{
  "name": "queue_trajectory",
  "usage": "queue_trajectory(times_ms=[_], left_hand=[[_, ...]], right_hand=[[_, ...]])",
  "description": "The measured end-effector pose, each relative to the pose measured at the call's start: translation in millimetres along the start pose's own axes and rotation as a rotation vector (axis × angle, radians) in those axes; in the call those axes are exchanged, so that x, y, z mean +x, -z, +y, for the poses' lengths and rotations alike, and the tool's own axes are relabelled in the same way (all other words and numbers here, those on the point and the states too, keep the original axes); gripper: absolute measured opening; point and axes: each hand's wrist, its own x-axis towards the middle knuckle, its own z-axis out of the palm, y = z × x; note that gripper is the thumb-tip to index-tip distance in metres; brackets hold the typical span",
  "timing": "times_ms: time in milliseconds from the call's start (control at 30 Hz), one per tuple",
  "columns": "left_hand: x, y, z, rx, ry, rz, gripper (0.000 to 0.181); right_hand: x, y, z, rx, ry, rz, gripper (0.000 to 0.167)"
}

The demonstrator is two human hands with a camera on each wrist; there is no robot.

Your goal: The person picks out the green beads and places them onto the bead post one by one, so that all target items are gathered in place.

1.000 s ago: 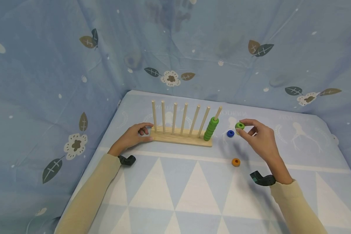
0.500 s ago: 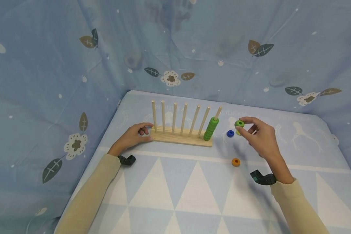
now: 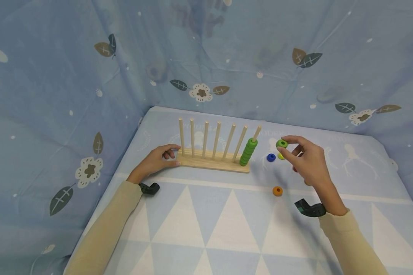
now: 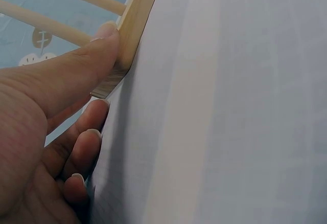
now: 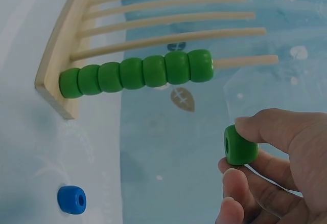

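My right hand pinches a green bead between thumb and finger, holding it above the table, to the right of the wooden peg rack. A stack of several green beads fills most of the rack's rightmost peg; its tip sticks out bare. The other pegs carry nothing. At the rack's left end, my left hand grips the base, thumb on its front edge and forefinger at the back corner. The other left fingers curl below the base in the left wrist view.
A blue bead, a yellow bead and an orange bead lie on the cloth right of the rack. A red bead shows partly behind my right hand. Patterned blue fabric hangs behind the table.
My right hand has risen slightly with the green bead, uncovering more of the yellow bead and part of the red one. The left hand and rack stay put.
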Motion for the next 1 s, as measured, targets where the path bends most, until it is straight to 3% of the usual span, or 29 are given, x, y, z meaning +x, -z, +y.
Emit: queue_trajectory(times_ms=[1000], left_hand=[[1.0,0.1,-3.4,-0.007,-0.001,0.003,0.063]], right_hand=[[7.7,3.5,-13.7,-0.009,0.083,0.044,0.036]])
